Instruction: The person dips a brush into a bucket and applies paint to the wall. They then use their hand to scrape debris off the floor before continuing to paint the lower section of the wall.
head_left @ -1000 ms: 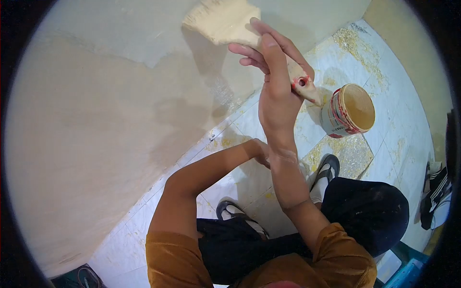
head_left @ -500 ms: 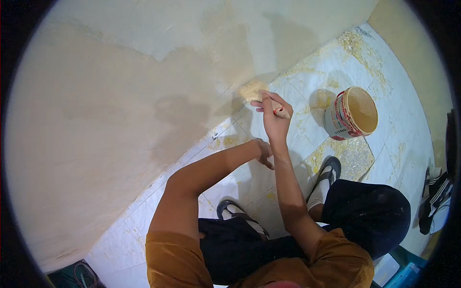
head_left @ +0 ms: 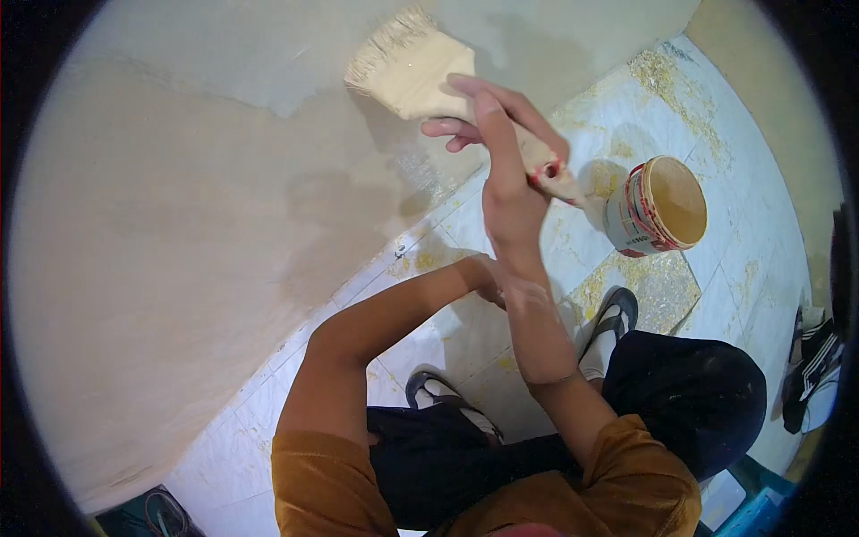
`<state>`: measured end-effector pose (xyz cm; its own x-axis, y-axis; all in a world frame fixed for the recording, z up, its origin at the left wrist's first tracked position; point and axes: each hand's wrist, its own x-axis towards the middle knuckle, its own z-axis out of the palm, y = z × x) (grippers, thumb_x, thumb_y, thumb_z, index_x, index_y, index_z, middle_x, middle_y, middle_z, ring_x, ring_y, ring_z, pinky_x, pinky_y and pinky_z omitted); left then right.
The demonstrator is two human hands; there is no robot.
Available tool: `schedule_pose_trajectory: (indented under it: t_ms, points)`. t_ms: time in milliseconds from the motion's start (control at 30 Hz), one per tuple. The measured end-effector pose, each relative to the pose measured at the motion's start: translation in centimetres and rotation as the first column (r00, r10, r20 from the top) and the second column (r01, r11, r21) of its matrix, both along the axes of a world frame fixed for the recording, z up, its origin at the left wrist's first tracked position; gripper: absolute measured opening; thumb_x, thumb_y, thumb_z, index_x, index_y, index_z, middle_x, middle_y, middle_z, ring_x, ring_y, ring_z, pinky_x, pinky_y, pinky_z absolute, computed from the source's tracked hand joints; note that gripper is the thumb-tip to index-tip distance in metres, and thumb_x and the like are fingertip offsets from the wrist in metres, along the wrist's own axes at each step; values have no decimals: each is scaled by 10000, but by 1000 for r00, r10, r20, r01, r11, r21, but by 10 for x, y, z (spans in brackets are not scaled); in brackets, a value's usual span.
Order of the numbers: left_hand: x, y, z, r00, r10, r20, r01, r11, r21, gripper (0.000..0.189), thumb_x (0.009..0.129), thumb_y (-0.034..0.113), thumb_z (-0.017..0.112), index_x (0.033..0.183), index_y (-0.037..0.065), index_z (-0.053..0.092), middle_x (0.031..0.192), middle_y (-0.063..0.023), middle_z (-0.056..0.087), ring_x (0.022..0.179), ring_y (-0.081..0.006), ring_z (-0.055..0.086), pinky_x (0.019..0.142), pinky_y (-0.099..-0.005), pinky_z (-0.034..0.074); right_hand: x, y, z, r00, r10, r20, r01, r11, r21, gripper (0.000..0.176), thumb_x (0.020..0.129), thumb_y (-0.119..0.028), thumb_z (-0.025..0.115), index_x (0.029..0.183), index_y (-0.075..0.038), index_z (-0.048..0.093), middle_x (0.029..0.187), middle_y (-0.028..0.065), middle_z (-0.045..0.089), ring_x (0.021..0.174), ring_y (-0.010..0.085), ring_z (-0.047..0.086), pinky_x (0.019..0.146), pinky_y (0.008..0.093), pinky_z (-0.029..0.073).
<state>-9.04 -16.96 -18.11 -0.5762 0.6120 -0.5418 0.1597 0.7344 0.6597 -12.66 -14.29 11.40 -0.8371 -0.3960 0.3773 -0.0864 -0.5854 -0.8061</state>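
My right hand (head_left: 514,174) is wrapped round the handle of a wide, cream-coated paintbrush (head_left: 428,73). Its splayed bristles point up and left, over the boundary between the darker, damp-looking patch and the paler part of the wall (head_left: 215,188). The handle end, with a hole and red marks, sticks out behind my hand. Bent at the wrist, my left hand (head_left: 487,276) sits beside my right forearm, which hides most of its fingers.
A paint bucket (head_left: 629,215) with tan liquid stands on the tiled floor (head_left: 573,237), right of my hand. Yellowish spatters and a speckled board (head_left: 658,286) lie near my feet. Dark striped items (head_left: 812,358) are at the right edge, and a blue plastic thing (head_left: 761,501) is lower right.
My right hand has risen up and left with the paintbrush, from the foot of the wall to higher over it. My left hand has slipped further behind the right forearm.
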Motion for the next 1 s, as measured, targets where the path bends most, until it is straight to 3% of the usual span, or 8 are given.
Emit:
schedule_pose_trajectory:
  t_ms: [100, 267, 333, 500, 533, 600, 833, 1000]
  points:
    - [-2, 2, -50, 974, -7, -227, 36, 992, 125, 640, 909, 547, 631, 1411, 161, 548, 1443, -116, 535, 1354, -317, 456, 1137, -434, 337, -1, -8, -48, 998, -43, 44, 41, 998, 51, 267, 1024, -160, 542, 1117, 46, 686, 1013, 107, 720, 830, 189, 734, 678, 249, 518]
    - [-3, 3, -119, 967, 4, -255, 29, 992, 124, 648, 898, 583, 624, 1372, 143, 580, 1409, -128, 561, 1323, -319, 489, 1110, -431, 366, 3, 0, -107, 996, -66, 67, 52, 979, 198, 335, 1032, -211, 527, 1166, 68, 654, 1055, 144, 702, 824, 246, 739, 640, 287, 538]
    - [-6, 4, -113, 963, 3, -268, 30, 992, 119, 652, 896, 592, 622, 1363, 139, 588, 1401, -131, 568, 1315, -319, 498, 1104, -430, 373, 0, 2, -123, 992, -75, 104, 49, 972, 232, 306, 1031, -193, 529, 1165, 45, 669, 1004, 126, 712, 821, 221, 739, 636, 282, 537]
    - [-7, 9, -9, 997, -71, -15, 63, 948, -312, 802, 812, 701, 650, 1405, 171, 542, 1312, -103, 634, 1230, -308, 583, 1029, -442, 450, -5, 17, -101, 991, -130, 18, 111, 906, 409, 246, 1009, -164, 571, 1100, 18, 709, 897, 85, 722, 782, 158, 727, 642, 254, 526]
    - [-2, 6, -13, 997, -72, -18, 63, 947, -314, 802, 812, 701, 650, 1405, 171, 542, 1312, -103, 634, 1230, -308, 583, 1029, -442, 450, -7, 18, -94, 992, -119, -50, 129, 881, 455, 261, 1007, -180, 574, 1098, 22, 713, 913, 93, 727, 776, 168, 733, 642, 266, 540]
    - [7, -3, -37, 974, 50, -219, -67, 995, -72, 270, 1030, 322, 541, 1152, 108, 651, 1134, -74, 626, 1095, -227, 535, 1052, -387, 381, -5, 8, -67, 992, -95, -79, 119, 908, 401, 260, 1000, -178, 584, 1088, 29, 714, 922, 100, 728, 770, 175, 733, 643, 267, 543]
    - [3, -7, 35, 994, -46, -102, 46, 999, 7, 666, 899, 588, 612, 1452, 234, 500, 1481, -54, 508, 1368, -282, 449, 1156, -399, 340, 3, 7, 6, 999, 2, 33, 0, 999, -48, 247, 1011, -151, 566, 1055, 52, 699, 895, 108, 728, 791, 166, 720, 699, 272, 551]
    - [5, -5, -13, 981, -9, -193, 11, 1000, 10, 683, 870, 579, 654, 1433, 218, 515, 1412, -65, 559, 1310, -290, 498, 1111, -417, 381, 4, -5, -39, 1000, 8, 5, -8, 998, 67, 262, 1022, -169, 554, 1081, 48, 691, 965, 117, 731, 828, 169, 719, 717, 270, 542]
